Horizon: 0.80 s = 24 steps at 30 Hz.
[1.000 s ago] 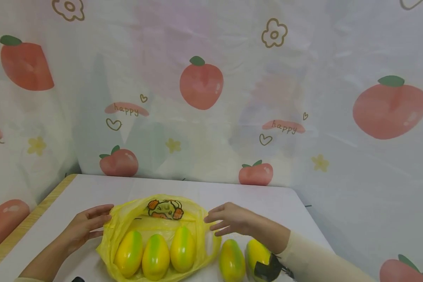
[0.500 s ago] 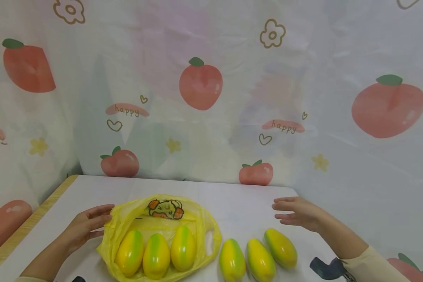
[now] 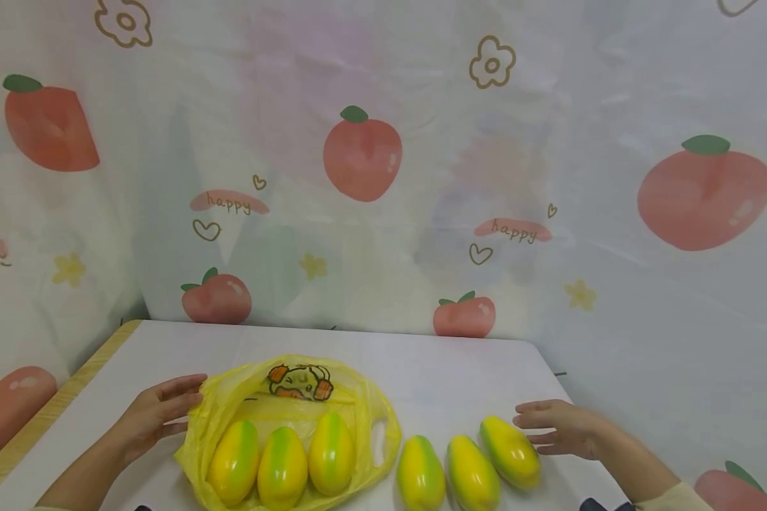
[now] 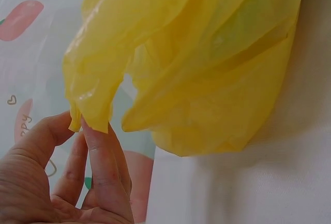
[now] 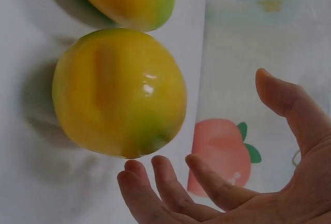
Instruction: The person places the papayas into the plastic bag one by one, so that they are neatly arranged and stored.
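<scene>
A thin yellow plastic bag (image 3: 226, 387) lies on the table with its mouth facing me. Three glossy yellow-green mangoes (image 3: 283, 465) are inside it. My left hand (image 3: 156, 419) holds the bag's left edge; in the left wrist view the thumb and fingers pinch the plastic (image 4: 95, 100). To the right of the bag sit three more mangoes (image 3: 420, 472) in a row. Beside the rightmost mango (image 3: 511, 453) is my right hand (image 3: 565, 429), its fingers spread. The right wrist view shows these fingertips close to that mango (image 5: 119, 94), with nothing held.
A white-covered table (image 3: 447, 376) shows wood along its left edge (image 3: 96, 362). Behind it hangs a fabric backdrop (image 3: 383, 248) printed with peaches. The bag's right handle loop (image 3: 386, 440) stands just left of the loose mangoes.
My right hand has left the bag's right side, moved right, then lowered beside the rightmost mango. The left hand keeps its place at the bag; the bag and mangoes look unmoved.
</scene>
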Each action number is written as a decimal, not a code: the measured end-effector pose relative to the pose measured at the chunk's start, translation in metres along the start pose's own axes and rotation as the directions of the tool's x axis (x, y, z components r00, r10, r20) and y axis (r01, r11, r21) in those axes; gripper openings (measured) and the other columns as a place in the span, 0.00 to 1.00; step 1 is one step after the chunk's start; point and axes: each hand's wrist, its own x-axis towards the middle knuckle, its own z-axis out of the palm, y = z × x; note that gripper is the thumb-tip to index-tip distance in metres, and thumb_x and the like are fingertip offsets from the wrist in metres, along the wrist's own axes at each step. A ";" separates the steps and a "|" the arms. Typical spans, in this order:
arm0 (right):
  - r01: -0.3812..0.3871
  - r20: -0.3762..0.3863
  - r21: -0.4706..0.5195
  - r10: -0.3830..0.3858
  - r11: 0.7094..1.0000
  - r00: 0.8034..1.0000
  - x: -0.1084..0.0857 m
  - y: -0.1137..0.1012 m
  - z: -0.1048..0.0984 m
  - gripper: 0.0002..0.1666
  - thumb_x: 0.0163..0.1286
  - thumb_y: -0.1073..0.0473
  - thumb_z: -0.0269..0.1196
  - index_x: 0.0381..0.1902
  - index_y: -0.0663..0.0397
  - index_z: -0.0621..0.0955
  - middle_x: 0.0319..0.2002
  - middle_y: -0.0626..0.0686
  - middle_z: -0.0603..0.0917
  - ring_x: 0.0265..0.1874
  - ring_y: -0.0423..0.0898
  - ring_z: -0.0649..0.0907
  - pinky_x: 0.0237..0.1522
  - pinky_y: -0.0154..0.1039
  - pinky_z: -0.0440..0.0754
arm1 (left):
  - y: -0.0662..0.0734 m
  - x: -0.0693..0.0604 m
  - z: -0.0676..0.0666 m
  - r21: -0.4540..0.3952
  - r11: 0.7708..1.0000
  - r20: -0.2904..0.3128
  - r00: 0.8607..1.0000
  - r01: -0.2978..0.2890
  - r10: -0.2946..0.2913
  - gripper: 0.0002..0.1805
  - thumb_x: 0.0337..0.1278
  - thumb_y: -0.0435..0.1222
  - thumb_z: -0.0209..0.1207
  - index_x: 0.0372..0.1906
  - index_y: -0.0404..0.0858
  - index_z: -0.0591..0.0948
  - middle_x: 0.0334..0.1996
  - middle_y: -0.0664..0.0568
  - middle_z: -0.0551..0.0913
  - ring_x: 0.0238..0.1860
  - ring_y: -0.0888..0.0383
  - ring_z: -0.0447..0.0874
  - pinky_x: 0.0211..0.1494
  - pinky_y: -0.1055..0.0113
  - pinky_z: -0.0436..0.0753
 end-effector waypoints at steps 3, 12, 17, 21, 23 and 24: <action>-0.024 -0.001 -0.028 0.024 0.999 1.000 0.005 0.005 0.004 0.39 0.69 0.52 0.62 0.68 0.72 0.65 0.61 0.71 0.72 0.54 0.62 0.79 0.60 0.60 0.76 | 0.000 -0.001 0.000 -0.003 1.000 -0.005 1.000 0.006 -0.006 0.34 0.67 0.44 0.60 0.72 0.34 0.65 0.54 0.58 0.80 0.46 0.63 0.84 0.51 0.58 0.86; -0.065 -0.002 -0.090 0.065 0.994 0.998 0.013 0.014 0.016 0.35 0.64 0.56 0.61 0.64 0.72 0.70 0.51 0.61 0.80 0.49 0.57 0.81 0.54 0.59 0.81 | 0.000 -0.003 -0.001 -0.012 1.000 -0.004 1.000 0.010 -0.010 0.33 0.67 0.43 0.60 0.72 0.34 0.65 0.53 0.60 0.80 0.46 0.63 0.84 0.52 0.58 0.86; -0.090 -0.009 -0.113 0.090 0.990 0.996 0.017 0.016 0.019 0.37 0.63 0.55 0.62 0.64 0.74 0.68 0.50 0.63 0.80 0.49 0.60 0.81 0.48 0.61 0.83 | -0.001 -0.003 -0.002 -0.005 1.000 -0.006 1.000 0.005 -0.005 0.34 0.67 0.43 0.59 0.73 0.34 0.64 0.53 0.59 0.80 0.46 0.63 0.84 0.51 0.58 0.86; -0.097 -0.012 -0.097 0.096 0.991 0.995 0.017 0.016 0.020 0.37 0.64 0.55 0.62 0.64 0.75 0.67 0.51 0.63 0.80 0.49 0.59 0.81 0.48 0.60 0.84 | -0.001 -0.003 -0.002 -0.004 1.000 -0.004 1.000 0.004 -0.004 0.35 0.68 0.43 0.59 0.73 0.34 0.63 0.54 0.59 0.80 0.46 0.63 0.84 0.51 0.59 0.86; -0.102 -0.012 -0.090 0.101 0.991 0.995 0.017 0.016 0.021 0.38 0.64 0.55 0.62 0.64 0.75 0.67 0.50 0.63 0.79 0.48 0.58 0.82 0.48 0.59 0.84 | -0.001 -0.003 -0.001 -0.006 1.000 -0.006 1.000 0.006 -0.006 0.35 0.68 0.44 0.59 0.73 0.34 0.63 0.53 0.59 0.80 0.46 0.63 0.84 0.51 0.59 0.86; -0.107 -0.013 -0.087 0.107 0.990 0.994 0.017 0.016 0.021 0.38 0.64 0.54 0.62 0.64 0.75 0.67 0.50 0.63 0.79 0.47 0.57 0.82 0.48 0.58 0.84 | -0.001 -0.003 -0.001 -0.005 1.000 -0.006 1.000 0.007 -0.007 0.35 0.68 0.44 0.59 0.73 0.34 0.63 0.54 0.59 0.80 0.46 0.63 0.84 0.51 0.59 0.86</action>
